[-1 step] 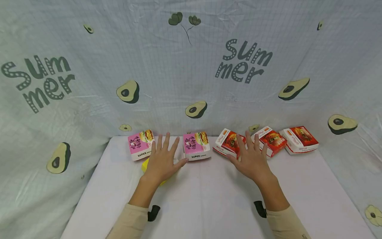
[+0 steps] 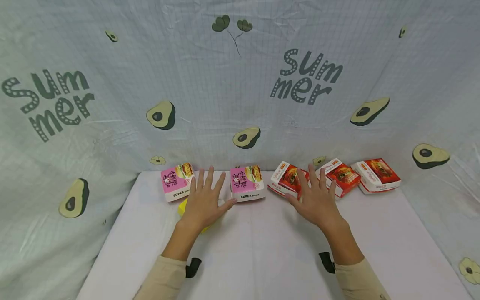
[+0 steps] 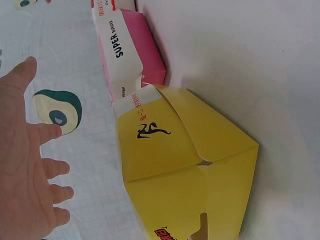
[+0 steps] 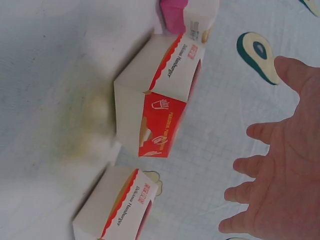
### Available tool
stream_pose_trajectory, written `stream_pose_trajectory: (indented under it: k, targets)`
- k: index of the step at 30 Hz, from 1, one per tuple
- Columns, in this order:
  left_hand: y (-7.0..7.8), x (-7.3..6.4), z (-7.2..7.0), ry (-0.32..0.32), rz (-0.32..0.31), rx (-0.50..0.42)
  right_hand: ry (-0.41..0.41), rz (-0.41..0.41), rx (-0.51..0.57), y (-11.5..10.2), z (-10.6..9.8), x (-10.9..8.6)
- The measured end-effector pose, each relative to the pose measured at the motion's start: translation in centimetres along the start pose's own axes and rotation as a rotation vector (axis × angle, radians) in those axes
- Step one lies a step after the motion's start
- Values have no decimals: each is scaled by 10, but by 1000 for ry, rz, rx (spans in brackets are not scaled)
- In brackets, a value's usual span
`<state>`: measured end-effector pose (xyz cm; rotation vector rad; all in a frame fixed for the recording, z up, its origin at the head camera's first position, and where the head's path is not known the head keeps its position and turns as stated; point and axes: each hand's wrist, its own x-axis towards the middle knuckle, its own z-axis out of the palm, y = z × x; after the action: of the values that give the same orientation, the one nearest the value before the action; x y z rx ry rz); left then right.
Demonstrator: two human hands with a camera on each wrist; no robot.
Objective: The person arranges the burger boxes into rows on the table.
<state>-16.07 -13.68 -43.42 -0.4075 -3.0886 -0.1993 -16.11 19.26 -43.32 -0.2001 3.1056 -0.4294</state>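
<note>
My left hand [image 2: 204,205] is held palm down with fingers spread, above a yellow burger box [image 3: 165,150]. In the head view that hand hides most of the yellow box. A pink burger box [image 2: 174,181] lies beyond it to the left, and a second pink burger box [image 2: 246,183] lies to the right of its fingers. My right hand [image 2: 318,204], also spread and holding nothing, overlaps a red-and-white burger box [image 2: 286,179] and a second red-and-white burger box [image 2: 340,177]. Both wrist views show gaps between the palms and the boxes.
A third red-and-white burger box [image 2: 378,175] sits at the far right of the row. Behind the white table [image 2: 255,254] hangs a pale curtain [image 2: 210,83] printed with avocados and the word summer. The boxes stand along the table's back edge, close to the curtain.
</note>
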Motion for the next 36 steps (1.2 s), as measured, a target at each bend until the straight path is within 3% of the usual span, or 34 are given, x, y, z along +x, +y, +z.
stream_pose_trajectory:
  k: [13,24,36]
  targets:
    - [-4,-4,-4,27,3,11,-1,-19,-13,-6,-3,2]
    - [-10,-8,-7,12,-4,4,-11,-33,-9,-7,-3,3]
    - [-29,-14,-15,-14,-39,-7,-14,-109,-13,-18,0,11]
